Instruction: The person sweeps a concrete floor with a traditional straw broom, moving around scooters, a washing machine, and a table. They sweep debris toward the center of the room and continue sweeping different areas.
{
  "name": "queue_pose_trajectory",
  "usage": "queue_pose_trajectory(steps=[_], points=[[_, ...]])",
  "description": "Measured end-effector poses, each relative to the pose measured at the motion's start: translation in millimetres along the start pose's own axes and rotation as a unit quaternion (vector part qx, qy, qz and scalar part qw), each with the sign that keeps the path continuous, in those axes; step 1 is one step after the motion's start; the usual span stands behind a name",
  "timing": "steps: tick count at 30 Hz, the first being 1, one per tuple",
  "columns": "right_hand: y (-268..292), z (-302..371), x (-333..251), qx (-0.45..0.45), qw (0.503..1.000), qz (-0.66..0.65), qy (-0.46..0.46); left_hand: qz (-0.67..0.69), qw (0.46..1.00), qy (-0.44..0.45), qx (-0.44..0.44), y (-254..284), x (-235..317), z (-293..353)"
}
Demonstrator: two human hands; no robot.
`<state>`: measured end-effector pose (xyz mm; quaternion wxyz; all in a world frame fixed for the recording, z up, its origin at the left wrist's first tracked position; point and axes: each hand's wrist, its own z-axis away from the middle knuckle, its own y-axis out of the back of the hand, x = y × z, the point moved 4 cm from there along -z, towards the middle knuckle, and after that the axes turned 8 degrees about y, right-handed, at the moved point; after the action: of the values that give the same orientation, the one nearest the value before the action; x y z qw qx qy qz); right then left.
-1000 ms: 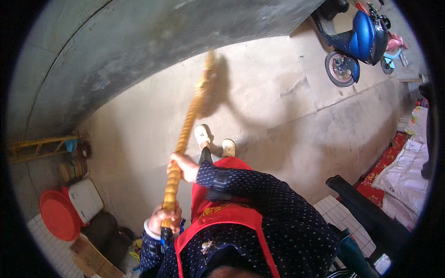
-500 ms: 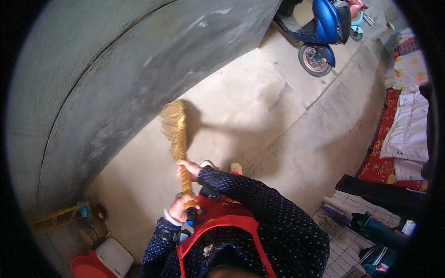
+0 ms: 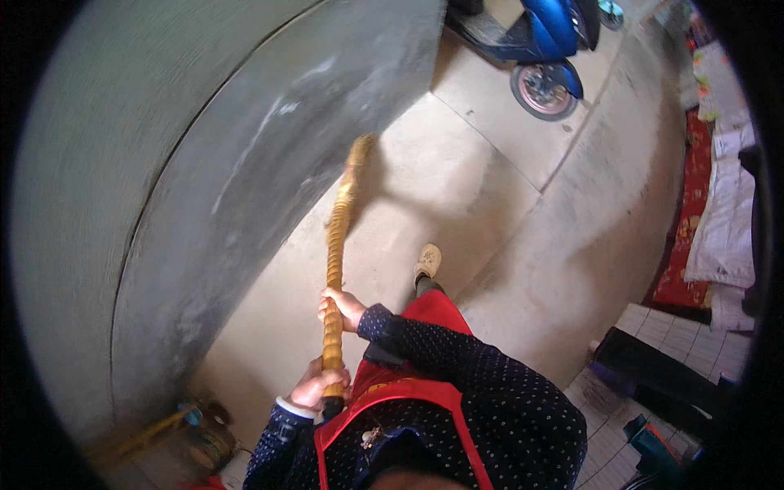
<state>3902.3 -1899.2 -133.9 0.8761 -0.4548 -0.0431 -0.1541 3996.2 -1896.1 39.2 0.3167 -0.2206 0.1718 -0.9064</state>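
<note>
Left hand wrapped round the broom near its butt, right hand gripping higher, the far end close by the wall! Swing too wide and it could knock that wall, jarring the grip loose.

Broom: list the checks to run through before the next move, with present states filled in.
1. Left hand gripping the broom handle near its black end: ok.
2. Right hand gripping farther up: ok.
3. Broom head apart from the blue scooter's front wheel: ok.
4. Broom head touching the concrete floor: cannot tell.
5. Both shoes visible: not ok; only one beige clog shows.
</note>
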Motion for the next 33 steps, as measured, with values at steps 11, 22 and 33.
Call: queue_pose_trajectory(steps=[11,22,33], points=[[38,76,-280,0.148,0.951,-0.067,0.263,-0.121,0.955,0.22,-0.157,-168,135,-175],[6,153,-355,0.165,0.827,-0.172,0.509,-0.268,0.85,0.351,-0.285,-211,209,-231],[-47,115,-216,0.125,0.62,-0.455,0.627,-0.467,0.58,0.598,-0.296,-205,287,-181]])
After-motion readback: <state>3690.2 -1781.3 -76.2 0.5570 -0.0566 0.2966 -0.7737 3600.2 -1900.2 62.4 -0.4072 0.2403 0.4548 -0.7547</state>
